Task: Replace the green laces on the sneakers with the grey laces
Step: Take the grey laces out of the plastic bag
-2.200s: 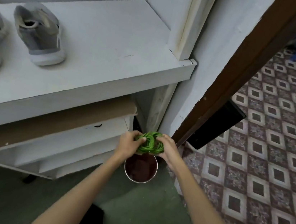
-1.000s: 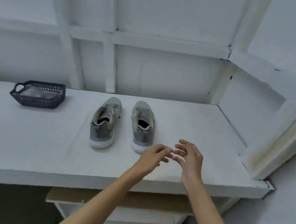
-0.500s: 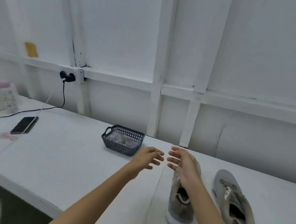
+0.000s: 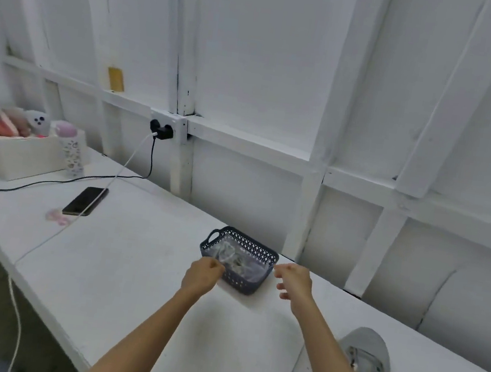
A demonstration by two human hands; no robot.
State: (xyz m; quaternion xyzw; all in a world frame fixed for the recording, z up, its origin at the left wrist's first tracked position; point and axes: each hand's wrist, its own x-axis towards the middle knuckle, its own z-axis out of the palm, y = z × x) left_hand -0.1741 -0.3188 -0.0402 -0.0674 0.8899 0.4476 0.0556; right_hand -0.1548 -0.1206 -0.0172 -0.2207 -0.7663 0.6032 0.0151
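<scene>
Toward the left of the frame, a dark phone (image 4: 85, 201) lies face up on the white worktop (image 4: 121, 263), with a white cable (image 4: 43, 240) running from it up to a wall socket (image 4: 167, 127) and also trailing down over the front edge. A black cable (image 4: 51, 182) crosses the surface behind the phone, and a small pink thing (image 4: 56, 217) sits just beside it. At the far left stands a white box (image 4: 23, 156) stuffed with cloth and a soft toy, and a pink-capped bottle (image 4: 71, 147) touches its right side. None of these lie between the hands and the dark blue basket (image 4: 240, 283) at centre frame. Inside the basket rests a pale, tangled bundle, the grey laces (image 4: 234, 262), blurred and apparently under clear plastic. The left hand (image 4: 202, 275) is at the basket's near-left rim with its fingers curled in. I cannot tell whether its grip closes on anything. The right hand (image 4: 294, 281) hovers just right of the basket, its grip loose, with slack fingers that carry nothing. Two grey sneakers (image 4: 367, 367) lie at the lower right with their eyelet rows facing up, well apart from the basket. The back wall stands near behind the basket. The worktop's front edge runs diagonally from mid-left to bottom centre, with floor below it. Open white surface spreads between basket and phone, and between basket and sneakers under the forearms.
</scene>
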